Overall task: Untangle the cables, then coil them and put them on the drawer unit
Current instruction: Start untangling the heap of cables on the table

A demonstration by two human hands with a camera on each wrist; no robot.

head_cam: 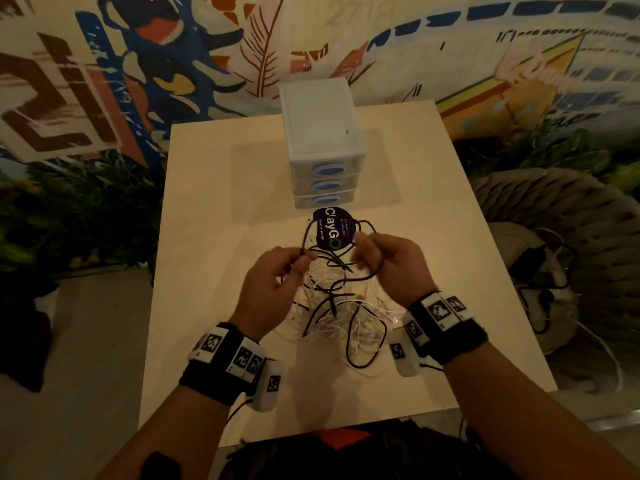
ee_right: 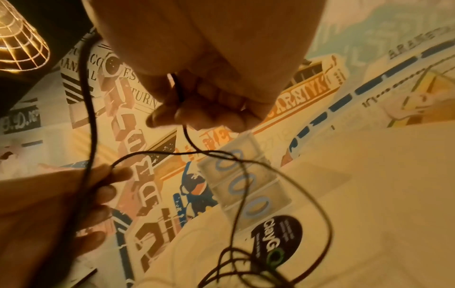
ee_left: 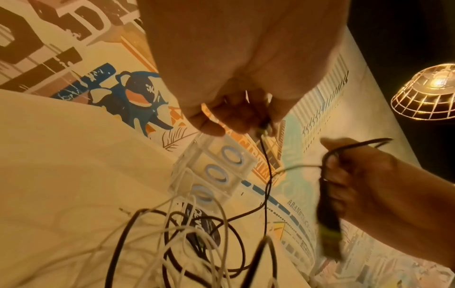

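A tangle of black and white cables [head_cam: 341,317] lies on the pale table [head_cam: 214,237] and trails up into both hands. My left hand [head_cam: 277,278] pinches a black cable [ee_left: 267,165] between thumb and fingers above the heap. My right hand [head_cam: 384,261] grips several black strands [head_cam: 379,265], its fingers curled round them; the left wrist view shows a black plug with a green tip [ee_left: 331,228] hanging from the right hand [ee_left: 364,175]. A loop of black cable [ee_right: 283,185] spans between the hands. The white three-drawer unit [head_cam: 322,140] stands behind them, its top bare.
A round dark sticker [head_cam: 334,230] lies on the table just in front of the drawers. A woven chair [head_cam: 561,244] with more cables on it stands to the right of the table. A painted wall is behind. A wire cage lamp [ee_left: 428,91] hangs overhead.
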